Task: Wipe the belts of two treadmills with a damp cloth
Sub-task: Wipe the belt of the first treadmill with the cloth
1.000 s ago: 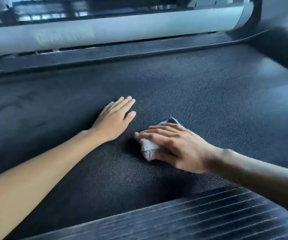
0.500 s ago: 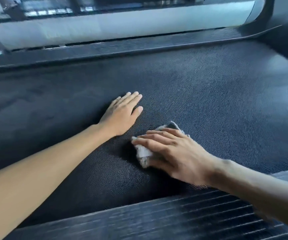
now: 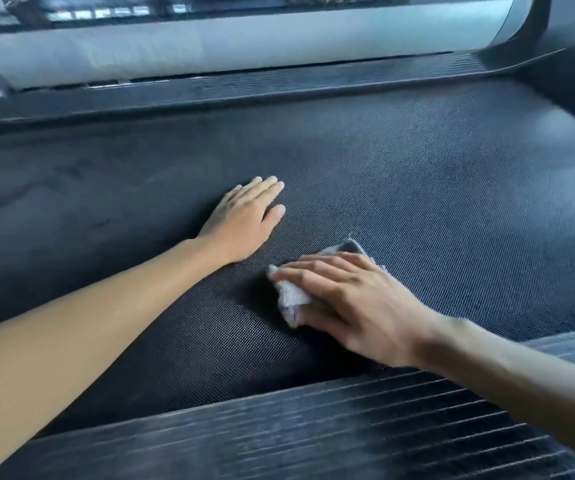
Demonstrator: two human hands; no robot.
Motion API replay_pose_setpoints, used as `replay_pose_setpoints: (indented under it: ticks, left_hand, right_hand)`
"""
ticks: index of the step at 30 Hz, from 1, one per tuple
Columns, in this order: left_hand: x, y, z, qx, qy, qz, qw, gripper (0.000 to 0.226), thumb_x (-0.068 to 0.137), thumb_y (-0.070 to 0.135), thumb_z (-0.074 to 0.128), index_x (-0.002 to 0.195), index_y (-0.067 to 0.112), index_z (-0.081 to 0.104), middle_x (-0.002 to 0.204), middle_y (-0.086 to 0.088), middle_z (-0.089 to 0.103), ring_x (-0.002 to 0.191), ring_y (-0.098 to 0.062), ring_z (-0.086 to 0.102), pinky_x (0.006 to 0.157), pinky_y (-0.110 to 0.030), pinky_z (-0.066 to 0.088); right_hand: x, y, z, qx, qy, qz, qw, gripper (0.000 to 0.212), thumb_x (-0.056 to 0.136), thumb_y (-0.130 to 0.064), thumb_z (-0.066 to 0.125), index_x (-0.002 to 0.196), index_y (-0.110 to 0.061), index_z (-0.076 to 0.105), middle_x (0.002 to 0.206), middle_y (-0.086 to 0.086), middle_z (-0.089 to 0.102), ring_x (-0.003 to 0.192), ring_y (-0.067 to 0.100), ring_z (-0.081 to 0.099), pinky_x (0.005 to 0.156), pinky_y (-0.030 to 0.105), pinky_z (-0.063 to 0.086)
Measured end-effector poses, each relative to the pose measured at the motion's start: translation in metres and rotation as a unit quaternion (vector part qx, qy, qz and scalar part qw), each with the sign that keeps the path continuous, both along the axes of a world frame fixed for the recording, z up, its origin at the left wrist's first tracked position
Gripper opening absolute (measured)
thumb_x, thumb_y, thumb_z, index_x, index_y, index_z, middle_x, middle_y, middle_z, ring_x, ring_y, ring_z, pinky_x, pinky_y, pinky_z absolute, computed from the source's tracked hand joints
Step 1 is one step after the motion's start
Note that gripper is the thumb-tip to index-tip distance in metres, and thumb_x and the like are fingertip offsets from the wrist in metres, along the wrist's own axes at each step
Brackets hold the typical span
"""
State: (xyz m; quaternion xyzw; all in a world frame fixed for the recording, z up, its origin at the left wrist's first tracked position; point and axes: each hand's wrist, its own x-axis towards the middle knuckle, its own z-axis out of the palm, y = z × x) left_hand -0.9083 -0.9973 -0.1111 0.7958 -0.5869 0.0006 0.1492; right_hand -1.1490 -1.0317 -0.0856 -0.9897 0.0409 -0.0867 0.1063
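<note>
Nearest the camera, a ribbed black side rail [image 3: 313, 434] runs across the bottom of the view, and the right forearm crosses over its right part. Beyond it lies the dark woven treadmill belt [image 3: 435, 209], filling the middle of the picture. The right hand [image 3: 355, 303] presses palm-down on a crumpled grey cloth [image 3: 291, 299], fingers spread flat over it rather than curled around it; the cloth sits on the belt just past the near rail, one corner showing beyond the fingers and a bunched part at the fingertips. Compared with half a second ago, this hand and the cloth sit at nearly the same spot on the belt (their edges are slightly blurred). A little farther and to the left, the left hand [image 3: 244, 220] rests open and flat on the belt, fingers together, holding nothing, as it did in the two earlier pictures. It lies near the cloth without touching it. Farther still, the far side rail [image 3: 279, 88] borders the belt, and behind it stands a pale grey panel [image 3: 244, 39].
</note>
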Motion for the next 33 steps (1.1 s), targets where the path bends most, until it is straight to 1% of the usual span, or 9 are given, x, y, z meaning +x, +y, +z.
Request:
replay_pose_setpoints:
  ticks: [2,7,11,15,18,21,23,29,33]
  left_hand:
    - [0.0,0.0,-0.001,-0.002,0.001,-0.001,1.0,0.051,0.101,0.038,0.035,0.149,0.022,0.03,0.158,0.006,0.023,0.146,-0.012,0.016,0.118,-0.031,0.009]
    - [0.0,0.001,-0.001,0.006,0.013,-0.002,1.0,0.051,0.102,0.039,0.032,0.15,0.024,0.028,0.158,0.007,0.021,0.146,-0.011,0.013,0.119,-0.031,0.007]
    - [0.0,-0.001,-0.002,0.004,0.002,0.0,1.0,0.051,0.102,0.039,0.033,0.15,0.023,0.029,0.158,0.006,0.022,0.146,-0.012,0.015,0.119,-0.032,0.008]
    - [0.001,-0.001,-0.002,0.007,-0.001,0.0,1.0,0.051,0.102,0.039,0.034,0.15,0.023,0.03,0.158,0.006,0.023,0.146,-0.013,0.016,0.119,-0.033,0.009]
    - [0.0,0.0,-0.001,0.012,0.001,-0.002,1.0,0.051,0.102,0.039,0.031,0.15,0.023,0.028,0.158,0.006,0.02,0.147,-0.012,0.014,0.119,-0.032,0.008]
    - [-0.002,0.001,0.001,0.019,0.006,0.0,1.0,0.051,0.102,0.039,0.03,0.151,0.022,0.027,0.159,0.007,0.019,0.147,-0.011,0.012,0.119,-0.032,0.007]
    - [-0.001,0.001,0.002,0.015,0.012,0.002,1.0,0.051,0.102,0.039,0.031,0.15,0.023,0.028,0.158,0.008,0.02,0.147,-0.01,0.013,0.119,-0.033,0.007]
    - [0.002,-0.002,0.009,-0.041,0.08,0.006,0.996,0.043,0.101,0.031,0.04,0.141,0.019,0.046,0.151,0.002,0.038,0.142,-0.014,0.029,0.117,-0.032,0.019]
    - [0.014,-0.006,0.015,-0.078,0.07,0.075,0.992,0.04,0.1,0.025,0.038,0.135,0.015,0.054,0.145,-0.001,0.047,0.136,-0.017,0.038,0.111,-0.028,0.023]
  right_hand:
    - [0.008,-0.026,0.001,-0.004,-0.006,-0.017,1.0,0.055,0.097,-0.056,0.035,0.146,-0.032,0.038,0.145,-0.017,0.046,0.134,0.004,0.04,0.112,0.026,0.022]
    - [0.029,-0.106,-0.012,-0.024,-0.009,-0.265,0.964,0.056,0.093,-0.059,0.04,0.142,-0.034,0.042,0.138,-0.009,0.053,0.132,0.018,0.045,0.107,0.038,0.027]
    - [0.006,-0.034,-0.008,-0.025,-0.041,-0.141,0.989,0.057,0.092,-0.058,0.036,0.139,-0.028,0.047,0.136,-0.009,0.056,0.127,0.016,0.052,0.106,0.037,0.037]
    - [-0.018,-0.017,0.001,0.009,0.022,-0.026,0.999,0.057,0.097,-0.058,0.034,0.149,-0.037,0.029,0.149,-0.02,0.04,0.139,0.003,0.033,0.117,0.032,0.021]
    - [0.004,-0.077,0.0,0.018,0.03,-0.145,0.989,0.056,0.095,-0.058,0.044,0.146,-0.038,0.034,0.145,-0.013,0.045,0.135,0.014,0.04,0.115,0.044,0.022]
    - [0.027,-0.131,0.0,0.015,0.033,-0.306,0.951,0.059,0.092,-0.059,0.047,0.145,-0.035,0.036,0.147,-0.006,0.045,0.135,0.021,0.04,0.111,0.042,0.022]
    - [0.038,-0.133,-0.004,0.008,0.007,-0.338,0.941,0.056,0.093,-0.056,0.047,0.144,-0.033,0.038,0.146,-0.004,0.046,0.134,0.023,0.04,0.11,0.041,0.023]
    - [0.037,-0.078,-0.007,-0.014,-0.017,-0.301,0.953,0.052,0.095,-0.054,0.046,0.143,-0.033,0.039,0.144,-0.009,0.047,0.136,0.018,0.038,0.112,0.038,0.021]
    - [0.04,-0.026,-0.01,-0.042,-0.038,-0.219,0.974,0.054,0.093,-0.056,0.04,0.14,-0.03,0.044,0.138,-0.011,0.053,0.128,0.018,0.048,0.108,0.037,0.03]
